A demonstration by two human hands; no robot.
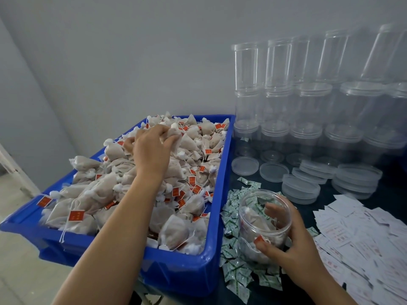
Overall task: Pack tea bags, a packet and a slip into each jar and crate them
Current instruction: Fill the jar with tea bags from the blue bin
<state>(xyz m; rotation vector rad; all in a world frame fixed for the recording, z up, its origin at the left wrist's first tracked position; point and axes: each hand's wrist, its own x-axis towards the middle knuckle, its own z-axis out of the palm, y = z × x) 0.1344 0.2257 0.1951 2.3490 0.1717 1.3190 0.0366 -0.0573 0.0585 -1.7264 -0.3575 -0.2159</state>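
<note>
In the head view, a clear round plastic jar point(264, 219) is held tilted on the dark table, its long axis leaning and its open mouth turned up toward the blue plastic crate point(187, 267). Several brownish mesh tea bags point(176, 159) with red tags are seen inside it. It is gripped by the right hand point(293, 245), fingers curled round the wall. A tea bag in the heaped crate is pinched by the left hand point(152, 148). Green-white packets point(233, 267) lie just beside the jar, white slips point(361, 234) to the right.

No legible text anywhere, red tags point(76, 216) on the tea bags in the blue crate point(176, 269) carry pale marks too blurred to read, white slips point(361, 234) right of the crate show faint unreadable red print
</note>
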